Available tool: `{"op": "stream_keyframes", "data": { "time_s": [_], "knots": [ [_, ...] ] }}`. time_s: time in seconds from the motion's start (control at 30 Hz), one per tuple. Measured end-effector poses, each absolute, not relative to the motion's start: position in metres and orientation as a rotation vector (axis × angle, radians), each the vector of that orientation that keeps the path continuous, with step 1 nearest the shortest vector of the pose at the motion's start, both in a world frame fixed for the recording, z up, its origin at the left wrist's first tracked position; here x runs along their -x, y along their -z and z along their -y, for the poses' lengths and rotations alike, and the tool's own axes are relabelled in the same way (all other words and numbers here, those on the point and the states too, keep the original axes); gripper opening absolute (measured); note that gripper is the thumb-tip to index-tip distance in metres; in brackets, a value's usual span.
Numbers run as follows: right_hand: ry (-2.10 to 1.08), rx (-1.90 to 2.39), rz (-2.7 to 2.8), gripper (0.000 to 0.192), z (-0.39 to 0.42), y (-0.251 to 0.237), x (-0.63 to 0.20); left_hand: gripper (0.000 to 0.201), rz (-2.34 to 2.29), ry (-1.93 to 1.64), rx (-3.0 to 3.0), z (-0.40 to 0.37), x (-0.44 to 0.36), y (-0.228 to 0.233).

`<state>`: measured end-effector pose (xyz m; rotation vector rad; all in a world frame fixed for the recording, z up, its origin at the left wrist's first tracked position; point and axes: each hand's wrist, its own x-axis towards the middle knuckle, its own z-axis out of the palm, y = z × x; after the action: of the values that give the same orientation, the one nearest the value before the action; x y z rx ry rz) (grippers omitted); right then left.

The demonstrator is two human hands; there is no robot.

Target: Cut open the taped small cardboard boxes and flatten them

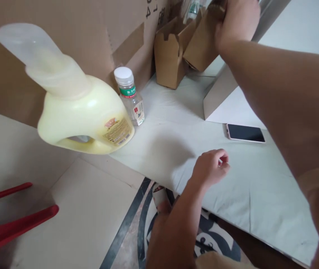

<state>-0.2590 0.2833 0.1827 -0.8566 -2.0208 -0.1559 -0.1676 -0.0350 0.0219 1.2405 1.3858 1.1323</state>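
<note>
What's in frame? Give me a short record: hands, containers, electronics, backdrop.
right_hand: at the far end, against a tilted brown carton; fingers mostly hidden, grip unclear
left_hand: over the pale cloth, loosely curled, nothing visible in it
upright_carton: brown, next to the tilted one
jug: large, pale yellow, handle opening low on its side
bottle: clear, white-capped, beside the jug
phone: dark screen up, on the cloth
backdrop: large cardboard behind jug and bottle
</note>
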Motion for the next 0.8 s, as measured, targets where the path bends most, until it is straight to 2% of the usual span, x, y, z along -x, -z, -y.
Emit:
{"op": "stream_keyframes", "data": {
  "time_s": [0.07,0.13,0.23,0.3,0.37,0.47,0.53,0.6,0.8],
  "knots": [
    [0.199,0.972,2.058,0.052,-0.243,-0.2,0.25,0.013,-1.388,-1.245,-1.215,0.035,0.167,-0.02],
    [0.226,0.921,2.171,0.039,-0.198,-0.209,0.233,0.012,-1.435,-1.45,-1.146,0.034,0.17,-0.018],
    [0.427,0.815,2.366,0.018,-0.134,-0.2,0.194,0.009,-1.783,-2.028,-0.749,0.036,0.185,-0.018],
    [0.489,0.628,2.489,0.023,-0.096,-0.182,0.156,0.014,-1.946,-2.316,-0.471,0.039,0.201,-0.02],
    [0.503,0.408,2.502,0.031,-0.062,-0.159,0.111,0.01,-1.917,-2.489,-0.319,0.042,0.217,-0.022],
    [0.387,0.196,2.341,0.024,-0.014,-0.123,0.036,0.008,-1.764,-2.437,-0.189,0.045,0.228,-0.023],
    [0.22,0.253,2.273,0.015,0.013,-0.104,-0.012,0.008,-1.675,-2.355,-0.186,0.046,0.224,-0.021],
    [0.129,0.366,2.177,0.016,0.033,-0.09,-0.056,0.007,-1.686,-2.273,-0.223,0.044,0.214,-0.02],
    [0.296,0.671,1.811,0.021,0.048,-0.065,-0.148,0.01,-1.746,-2.011,-0.45,0.024,0.185,-0.011]
  ]
}}
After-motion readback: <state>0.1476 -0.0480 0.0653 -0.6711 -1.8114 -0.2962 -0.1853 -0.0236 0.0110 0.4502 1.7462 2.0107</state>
